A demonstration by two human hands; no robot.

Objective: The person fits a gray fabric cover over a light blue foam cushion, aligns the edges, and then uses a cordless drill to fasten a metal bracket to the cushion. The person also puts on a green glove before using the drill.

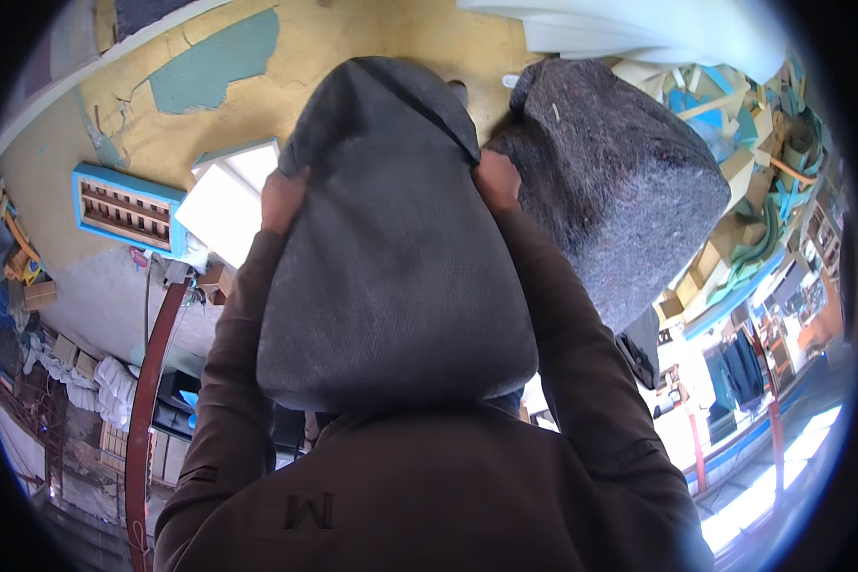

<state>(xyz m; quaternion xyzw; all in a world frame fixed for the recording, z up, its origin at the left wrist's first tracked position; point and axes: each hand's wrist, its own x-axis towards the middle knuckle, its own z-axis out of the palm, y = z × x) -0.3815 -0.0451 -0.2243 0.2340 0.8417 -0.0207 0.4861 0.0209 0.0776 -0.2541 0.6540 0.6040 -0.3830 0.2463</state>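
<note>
Left hand (284, 198) and right hand (497, 181) each clamp a side of a stuffed grey sack (391, 257), contents hidden.

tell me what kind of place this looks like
Probably an upholstery or cushion workshop. Both hands grip a grey fabric-covered cushion, a second felt-covered cushion lies beside it, and foam and wood offcuts are heaped at the right under a peeling yellow wall.

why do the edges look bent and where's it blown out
Head view: fisheye lens curves the blue-framed wall vent and red pole near the rim; black vignette rings the frame; glare washes out the lower right; the dark grey fabric cushion gripped by left hand and right hand stays evenly lit.
</note>
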